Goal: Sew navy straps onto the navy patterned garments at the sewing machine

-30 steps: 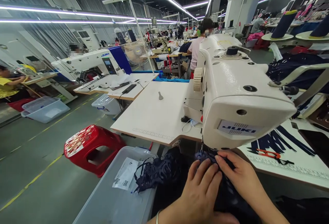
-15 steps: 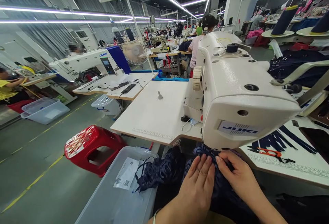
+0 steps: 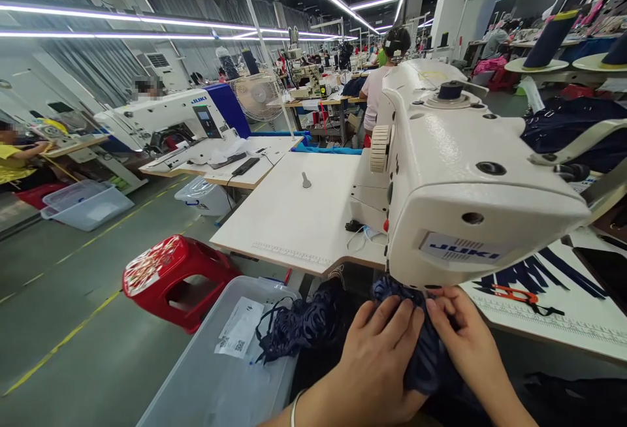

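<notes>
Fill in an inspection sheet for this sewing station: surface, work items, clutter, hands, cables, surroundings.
Surface: white tabletop, ruler markings along its front edge.
Work items: navy fabric gathered below the head of the sewing machine.
Clutter: small metal piece on the left side; orange-handled tool and navy strips on the right.
Hands: left hand over the fabric, right hand pinching it near the machine head.
Cables: thin dark cable hanging at the neighbouring table.
Surroundings: red stool, translucent bin, a co-worker ahead.
</notes>
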Tool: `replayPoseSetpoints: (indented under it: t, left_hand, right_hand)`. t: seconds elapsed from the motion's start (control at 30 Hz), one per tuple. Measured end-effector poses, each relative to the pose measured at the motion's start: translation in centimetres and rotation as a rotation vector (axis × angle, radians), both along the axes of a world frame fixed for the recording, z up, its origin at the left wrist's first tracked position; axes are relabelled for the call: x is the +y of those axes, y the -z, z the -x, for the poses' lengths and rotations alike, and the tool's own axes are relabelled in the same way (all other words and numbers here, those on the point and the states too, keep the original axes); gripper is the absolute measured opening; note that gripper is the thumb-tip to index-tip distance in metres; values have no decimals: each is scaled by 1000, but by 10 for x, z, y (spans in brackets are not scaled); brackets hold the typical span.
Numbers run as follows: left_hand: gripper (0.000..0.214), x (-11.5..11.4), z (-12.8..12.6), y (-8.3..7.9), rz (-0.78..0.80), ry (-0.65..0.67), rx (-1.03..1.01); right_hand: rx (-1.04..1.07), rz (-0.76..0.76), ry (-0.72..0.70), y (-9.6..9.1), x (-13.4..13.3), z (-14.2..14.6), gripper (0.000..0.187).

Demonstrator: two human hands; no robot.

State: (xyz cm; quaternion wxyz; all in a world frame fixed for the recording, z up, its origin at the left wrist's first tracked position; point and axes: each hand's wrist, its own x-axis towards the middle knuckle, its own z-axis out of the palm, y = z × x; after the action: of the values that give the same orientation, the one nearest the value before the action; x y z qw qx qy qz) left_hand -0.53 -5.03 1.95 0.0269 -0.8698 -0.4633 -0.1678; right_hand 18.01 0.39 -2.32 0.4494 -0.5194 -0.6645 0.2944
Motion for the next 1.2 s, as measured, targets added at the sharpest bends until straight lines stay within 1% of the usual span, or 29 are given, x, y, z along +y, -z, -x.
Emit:
replayPoseSetpoints:
  t: [0.03, 0.1, 0.17, 0.27, 0.37, 0.7, 0.83, 0.93, 1.0, 1.1, 1.2]
  left_hand:
    - [68, 0, -2, 0, -15, -14, -9]
    - [69, 0, -6, 1, -37, -37, -15]
    - [70, 0, -10, 1, -50, -57, -17]
    - [71, 1, -14, 3, -66, -84, -12]
    - [73, 1, -17, 5, -80, -97, 2]
    - [70, 0, -20, 2, -117, -100, 28]
    - [71, 0, -22, 3, -154, -120, 44]
    - [71, 0, -23, 2, -167, -125, 67]
    - [71, 0, -23, 1, -176, -133, 86]
    - [69, 0, -22, 0, -184, -131, 106]
    - [67, 0, -21, 0, -191, -131, 109]
  right_hand:
    - [38, 49, 17, -1, 3, 1, 17]
    - [72, 100, 7, -2, 8, 2, 19]
    - [55, 123, -1, -4, 12, 3, 19]
    - [10, 149, 36, -4, 16, 4, 21]
    - [-17, 152, 69, -3, 18, 3, 24]
    - [21, 102, 26, -5, 18, 1, 21]
    - [13, 113, -6, -3, 18, -3, 23]
    - [-51, 156, -82, 3, 21, -19, 26]
    - [-96, 183, -102, 9, 23, -39, 29]
    - [-129, 240, -63, 20, 26, -77, 35]
    - [-143, 294, 20, 29, 25, -115, 39]
